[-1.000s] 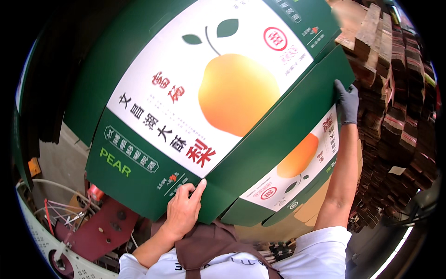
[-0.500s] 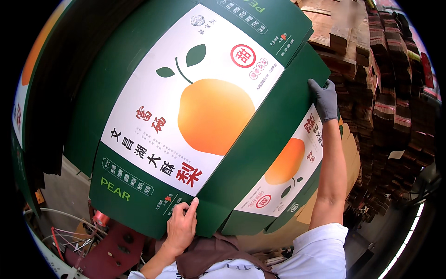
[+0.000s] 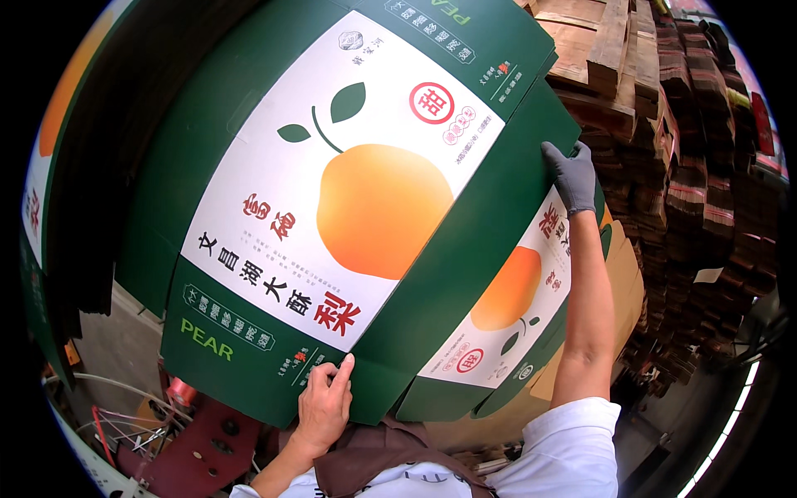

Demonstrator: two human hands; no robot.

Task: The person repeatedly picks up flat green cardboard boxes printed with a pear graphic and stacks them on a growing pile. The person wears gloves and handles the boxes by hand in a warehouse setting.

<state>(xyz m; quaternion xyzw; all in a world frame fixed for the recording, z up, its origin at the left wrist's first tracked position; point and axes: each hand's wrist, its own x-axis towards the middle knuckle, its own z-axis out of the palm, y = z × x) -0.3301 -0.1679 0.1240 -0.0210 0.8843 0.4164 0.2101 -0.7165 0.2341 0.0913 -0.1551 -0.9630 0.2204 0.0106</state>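
Two hands: both mine are on the flat green carton (image 3: 349, 207), which I hold up close before my face, tilted, its pear picture toward me.
Left hand: my bare left hand (image 3: 324, 407) presses the carton's near lower edge, fingers spread flat, thumb hidden behind, so pinching it there.
Right hand: my gloved right hand (image 3: 571, 176) grips the far right edge, arm stretched out.
Carton below: a second printed carton (image 3: 515, 307) lies just under the first, partly covered.
Doing it well: I judge that even pressure on both edges stops the sheet from buckling or sliding.
Surroundings: stacked wooden pallets (image 3: 664, 100) stand at right.
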